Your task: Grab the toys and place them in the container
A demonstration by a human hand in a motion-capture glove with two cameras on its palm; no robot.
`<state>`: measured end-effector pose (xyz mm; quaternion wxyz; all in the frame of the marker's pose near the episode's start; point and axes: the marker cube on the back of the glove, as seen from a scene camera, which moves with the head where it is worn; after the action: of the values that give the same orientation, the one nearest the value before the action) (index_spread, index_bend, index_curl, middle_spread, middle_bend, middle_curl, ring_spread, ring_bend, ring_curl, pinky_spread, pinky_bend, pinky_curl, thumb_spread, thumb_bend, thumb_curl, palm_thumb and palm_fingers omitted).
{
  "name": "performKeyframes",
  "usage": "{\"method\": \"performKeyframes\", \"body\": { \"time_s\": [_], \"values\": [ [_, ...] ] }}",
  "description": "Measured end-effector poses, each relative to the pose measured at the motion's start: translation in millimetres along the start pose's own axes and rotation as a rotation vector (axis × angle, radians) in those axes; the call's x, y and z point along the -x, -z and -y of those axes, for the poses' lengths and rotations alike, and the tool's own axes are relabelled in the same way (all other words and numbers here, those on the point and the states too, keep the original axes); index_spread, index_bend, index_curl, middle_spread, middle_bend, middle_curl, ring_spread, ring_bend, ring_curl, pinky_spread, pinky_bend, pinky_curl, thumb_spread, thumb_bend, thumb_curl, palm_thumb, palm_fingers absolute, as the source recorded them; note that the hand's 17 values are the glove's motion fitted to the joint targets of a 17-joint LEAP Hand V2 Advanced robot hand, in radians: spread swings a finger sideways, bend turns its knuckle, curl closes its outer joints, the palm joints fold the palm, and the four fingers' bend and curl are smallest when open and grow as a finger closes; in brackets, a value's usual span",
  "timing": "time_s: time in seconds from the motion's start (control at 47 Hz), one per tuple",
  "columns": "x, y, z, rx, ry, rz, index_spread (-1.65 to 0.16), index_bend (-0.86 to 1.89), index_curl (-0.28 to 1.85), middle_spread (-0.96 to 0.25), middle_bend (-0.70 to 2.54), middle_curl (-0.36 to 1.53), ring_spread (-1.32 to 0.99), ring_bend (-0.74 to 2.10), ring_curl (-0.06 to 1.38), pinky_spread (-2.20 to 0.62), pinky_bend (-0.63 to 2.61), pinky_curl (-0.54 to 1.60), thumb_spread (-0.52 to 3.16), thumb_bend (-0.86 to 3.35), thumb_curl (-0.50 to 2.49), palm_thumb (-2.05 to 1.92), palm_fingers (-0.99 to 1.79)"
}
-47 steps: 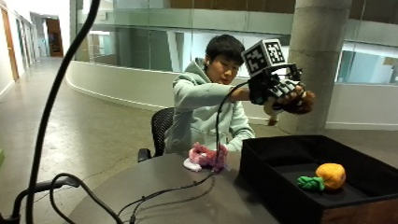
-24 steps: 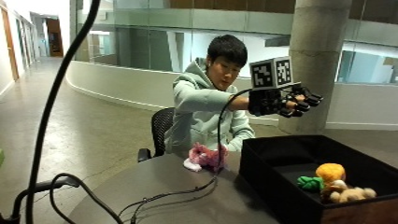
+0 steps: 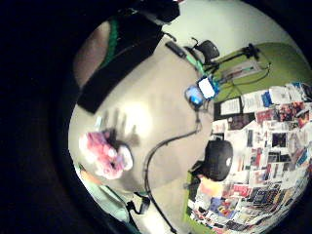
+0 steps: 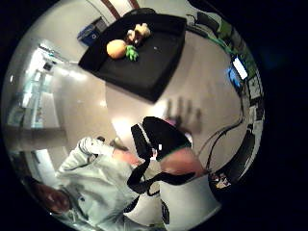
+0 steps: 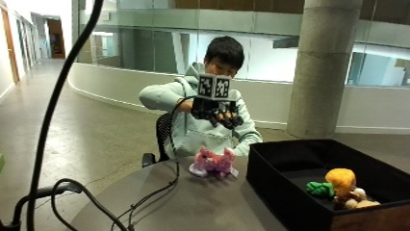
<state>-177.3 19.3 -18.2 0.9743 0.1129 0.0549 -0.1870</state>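
Note:
A pink plush toy (image 5: 213,162) lies on the grey round table (image 5: 185,202), just left of the black container (image 5: 282,192). Inside the container lie an orange toy (image 5: 339,178), a green piece (image 5: 318,188) and a tan plush toy (image 5: 356,198). My gloved right hand (image 5: 218,113) hovers well above the pink toy, fingers spread and holding nothing. In the little finger side palm view the pink toy (image 3: 105,153) sits on the table beside the hand's shadow. The thumb side palm view shows the container (image 4: 159,57) with the orange toy (image 4: 116,48) and tan plush (image 4: 137,32).
Black cables (image 5: 147,197) trail across the table's left part toward its near edge. A lit device (image 3: 201,90) lies on the table's far side. The container's near wall (image 5: 288,211) stands tall beside the pink toy. A chair (image 5: 163,134) is behind the table.
A second ago the hand held a brown plush toy above the container; it let go and the toy now lies inside. The empty hand has moved left, over the pink toy.

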Motion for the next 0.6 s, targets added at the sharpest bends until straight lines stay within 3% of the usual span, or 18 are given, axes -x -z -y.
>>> {"method": "performKeyframes", "body": {
  "time_s": [0.213, 0.34, 0.404, 0.447, 0.596],
  "values": [
    [51, -129, -57, 0.178, -0.097, 0.150, -0.23, 0.08, 0.28, -0.02, 0.15, 0.33, -0.02, 0.23, 0.27, 0.04, 0.69, 0.37, 1.19, -0.03, 0.31, -0.02, -0.10],
    [72, -171, -73, 0.064, -0.177, 0.198, -0.23, 0.01, 0.22, 0.01, 0.13, 0.31, 0.00, 0.40, 0.31, 0.05, 0.91, 0.41, 1.15, -0.03, 0.31, -0.02, -0.04],
    [73, -173, -73, -0.036, -0.186, 0.214, -0.25, -0.03, 0.16, 0.00, 0.19, 0.31, -0.05, 0.70, 0.37, 0.00, 1.00, 0.42, 1.14, -0.02, 0.31, -0.01, 0.24],
    [74, -173, -74, -0.078, -0.182, 0.208, -0.25, -0.05, 0.11, -0.03, 0.40, 0.36, -0.13, 0.95, 0.41, -0.09, 0.97, 0.39, 1.18, 0.02, 0.32, 0.07, 0.64],
    [84, -175, -72, -0.168, -0.165, 0.168, -0.22, 0.06, 0.06, -0.11, 0.82, 0.52, -0.24, 1.20, 0.51, -0.26, 0.93, 0.38, 1.32, 0.12, 0.36, 0.25, 1.01]
  ]
}}
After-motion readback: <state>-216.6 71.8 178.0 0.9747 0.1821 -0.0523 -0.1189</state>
